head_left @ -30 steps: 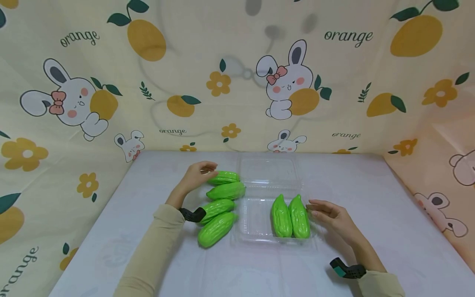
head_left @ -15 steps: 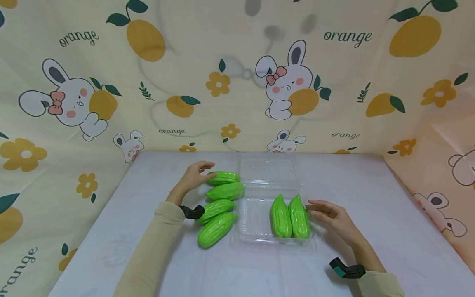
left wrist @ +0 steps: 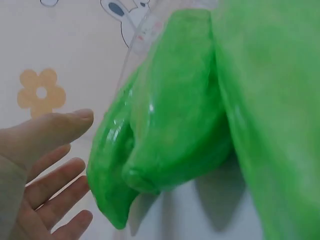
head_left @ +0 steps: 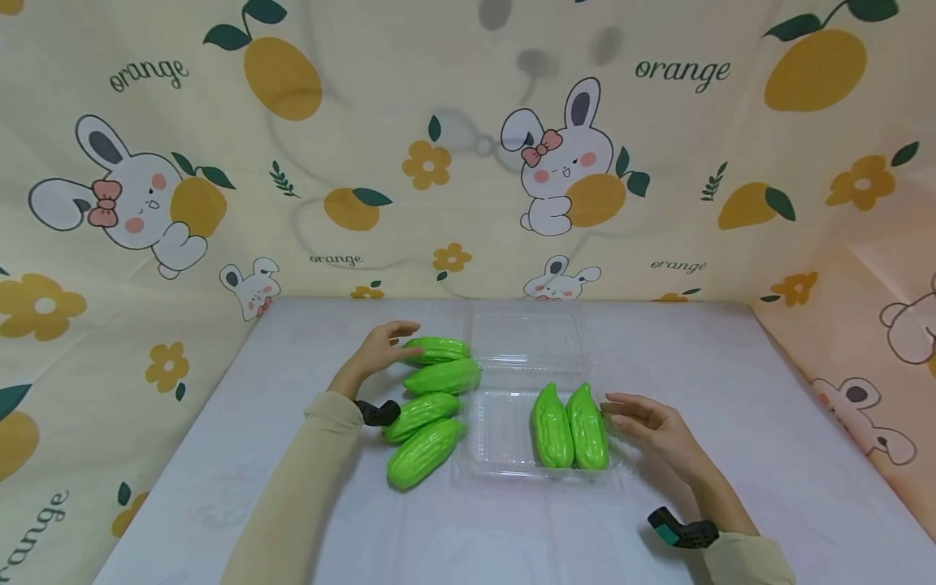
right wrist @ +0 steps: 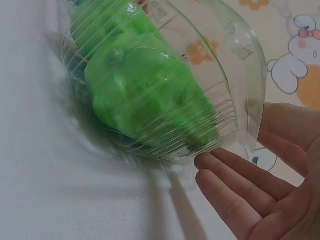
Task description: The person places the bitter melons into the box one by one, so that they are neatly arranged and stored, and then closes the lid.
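Several glossy green bitter gourds lie in a column left of a clear plastic clamshell box. My left hand is at the left end of the farthest gourd, its fingers apart and curled round nothing. In the left wrist view the thumb is just short of that gourd. Two more gourds stand side by side in the right half of the box's base. My right hand is at the box's right wall, its fingertips touching or nearly touching the outside.
The box's lid lies folded back behind its base. The nearest loose gourd is by the box's left front corner. A white cloth covers the table, and a printed curtain hangs behind and at both sides.
My left hand has drawn very slightly left, and its thumb and fingers have spread a little. The right hand, the box and the gourds look unmoved; the head view has shifted slightly.
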{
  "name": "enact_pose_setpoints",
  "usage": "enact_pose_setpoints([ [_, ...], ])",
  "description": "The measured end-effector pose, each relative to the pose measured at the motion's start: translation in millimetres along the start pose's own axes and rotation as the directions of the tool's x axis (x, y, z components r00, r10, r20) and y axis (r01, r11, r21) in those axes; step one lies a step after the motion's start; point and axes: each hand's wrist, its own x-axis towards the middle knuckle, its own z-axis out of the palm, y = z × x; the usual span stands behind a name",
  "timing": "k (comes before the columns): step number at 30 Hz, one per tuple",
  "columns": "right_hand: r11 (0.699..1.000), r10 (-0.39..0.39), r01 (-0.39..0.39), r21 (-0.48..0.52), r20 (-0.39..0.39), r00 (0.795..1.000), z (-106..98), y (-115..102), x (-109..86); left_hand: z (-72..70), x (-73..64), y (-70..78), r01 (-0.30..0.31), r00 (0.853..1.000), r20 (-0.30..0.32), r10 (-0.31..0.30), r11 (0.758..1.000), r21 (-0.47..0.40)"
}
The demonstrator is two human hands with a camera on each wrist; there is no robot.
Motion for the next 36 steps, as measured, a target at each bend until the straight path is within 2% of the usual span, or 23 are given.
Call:
enact_pose_setpoints([
  [10,1.000,0.001,-0.001,-0.005,-0.003,1.000,0,1,0.3,1.4,6.7,-11.5,0.042,0.999,0.034,-0.042,0.999,0.002],
  [20,1.000,-0.013,0.013,0.018,0.002,1.000,1,-1,0.4,3.3,11.6,-8.0,0.094,0.991,0.090,-0.100,0.993,0.071],
  [28,0.999,-0.036,0.036,0.021,0.007,0.999,1,-1,0.0,4.3,12.1,-5.1,0.092,0.990,0.095,-0.101,0.991,0.096],
  [36,1.000,-0.017,0.017,0.018,-0.004,1.000,1,-1,-0.5,4.1,10.8,-6.2,0.079,0.992,0.091,-0.090,0.991,0.111],
])
